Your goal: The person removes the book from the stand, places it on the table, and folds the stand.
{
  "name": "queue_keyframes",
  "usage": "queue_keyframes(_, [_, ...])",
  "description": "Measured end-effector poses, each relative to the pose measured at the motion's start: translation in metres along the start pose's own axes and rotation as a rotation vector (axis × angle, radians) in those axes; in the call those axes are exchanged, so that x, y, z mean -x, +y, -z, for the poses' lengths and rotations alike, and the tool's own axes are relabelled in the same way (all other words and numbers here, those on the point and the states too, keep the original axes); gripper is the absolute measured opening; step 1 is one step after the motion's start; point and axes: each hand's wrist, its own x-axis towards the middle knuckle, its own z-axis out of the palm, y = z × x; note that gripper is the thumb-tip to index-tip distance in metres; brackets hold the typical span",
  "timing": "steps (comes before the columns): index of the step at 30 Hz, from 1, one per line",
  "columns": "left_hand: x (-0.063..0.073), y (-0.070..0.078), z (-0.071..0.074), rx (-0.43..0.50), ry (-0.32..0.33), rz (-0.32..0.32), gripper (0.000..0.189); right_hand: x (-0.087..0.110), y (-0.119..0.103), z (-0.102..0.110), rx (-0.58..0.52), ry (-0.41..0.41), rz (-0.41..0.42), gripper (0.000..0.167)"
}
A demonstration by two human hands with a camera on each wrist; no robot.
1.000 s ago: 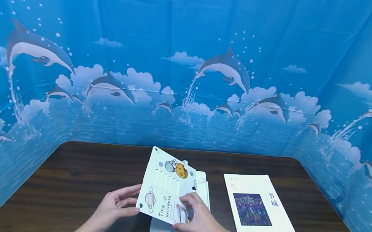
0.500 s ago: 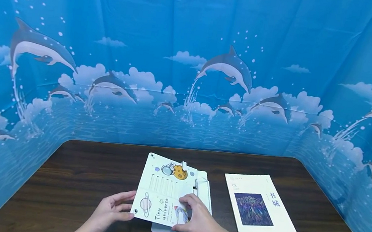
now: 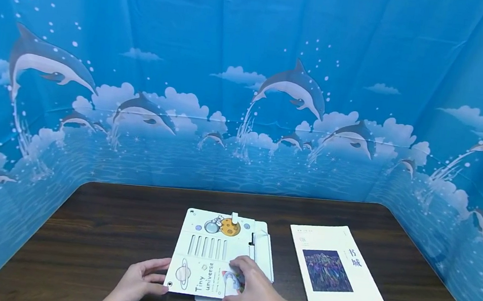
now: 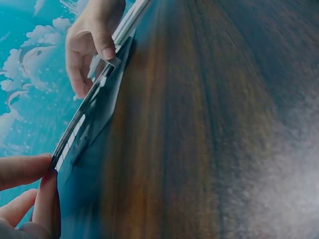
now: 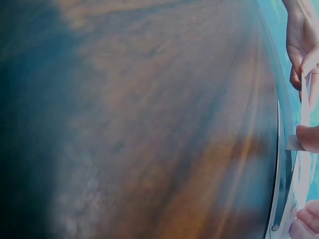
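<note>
A white folding book stand (image 3: 208, 248), printed with planets, an astronaut and "Tiny universe", sits mid-table. Its printed panel lies nearly level over a second white panel (image 3: 263, 250), which shows at the right and front. My left hand (image 3: 144, 278) pinches the near left corner between thumb and fingers; the left wrist view shows the panel edge-on, held off the table there. At the near right, my right hand (image 3: 256, 291) grips the front edge by a white page clip (image 3: 231, 288), partly covering a rocket picture. Another clip (image 3: 234, 218) stands on the far edge.
A white magazine (image 3: 372, 299) with a dark picture on its cover lies to the right of the stand, close to my right forearm. Beyond the dark wooden table (image 3: 126, 217) hangs a blue dolphin curtain (image 3: 215, 68).
The printed panel's left side has come down from a raised tilt to nearly level. My left hand has moved down and left with its corner; my right hand has barely moved.
</note>
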Motion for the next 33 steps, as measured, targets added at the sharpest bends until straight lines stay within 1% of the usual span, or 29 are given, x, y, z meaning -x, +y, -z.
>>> queue_keyframes(5, [-0.002,-0.006,0.000,-0.030,0.008,-0.008,0.065,-0.001,0.000,-0.001,0.018,-0.003,-0.015,0.068])
queue_keyframes(13, [-0.004,-0.010,-0.003,-0.050,0.030,-0.007,0.064,-0.002,0.001,-0.001,0.005,-0.006,-0.027,0.067])
queue_keyframes(16, [-0.005,-0.010,-0.005,-0.062,0.053,0.007,0.064,-0.003,0.002,-0.002,0.009,-0.003,-0.026,0.068])
queue_keyframes(20, [-0.007,-0.009,-0.008,-0.071,0.073,0.032,0.064,-0.005,0.005,-0.001,-0.002,-0.021,-0.046,0.069])
queue_keyframes(27, [-0.008,-0.011,-0.010,-0.095,0.079,0.013,0.062,-0.006,0.006,0.000,-0.040,-0.049,-0.067,0.070])
queue_keyframes(33, [-0.008,-0.012,-0.011,-0.100,0.088,0.014,0.062,-0.006,0.006,0.000,-0.033,-0.034,-0.060,0.070])
